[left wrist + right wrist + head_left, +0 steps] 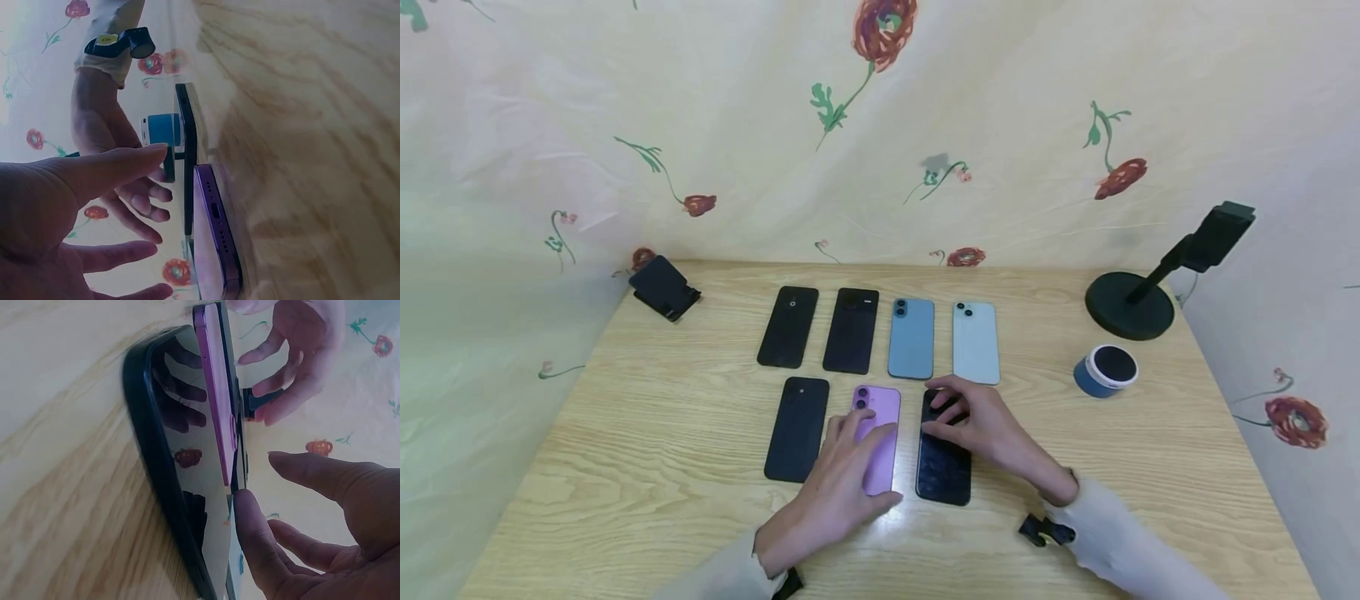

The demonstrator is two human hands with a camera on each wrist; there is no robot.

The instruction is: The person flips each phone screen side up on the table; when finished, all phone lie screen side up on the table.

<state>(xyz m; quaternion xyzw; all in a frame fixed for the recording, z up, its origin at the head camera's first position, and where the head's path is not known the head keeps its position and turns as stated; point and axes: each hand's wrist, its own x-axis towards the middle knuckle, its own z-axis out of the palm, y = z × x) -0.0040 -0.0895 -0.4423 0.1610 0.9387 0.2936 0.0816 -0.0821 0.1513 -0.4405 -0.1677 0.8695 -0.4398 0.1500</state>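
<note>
Purple smartphone (pixel 882 461) sits by the left hand (pixel 838 477), glossy black smartphone (pixel 943 479) by the right hand (pixel 983 421); both grips released, gentle edge nudges would align best.

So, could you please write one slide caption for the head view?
Left hand over a purple phone, right hand over a glossy black phone, five more phones on the table.

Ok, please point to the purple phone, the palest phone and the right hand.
Purple phone (pixel 884 457), head view: lower part of back.
Palest phone (pixel 976 347), head view: middle of back.
Right hand (pixel 983 423), head view: back of hand.
</note>
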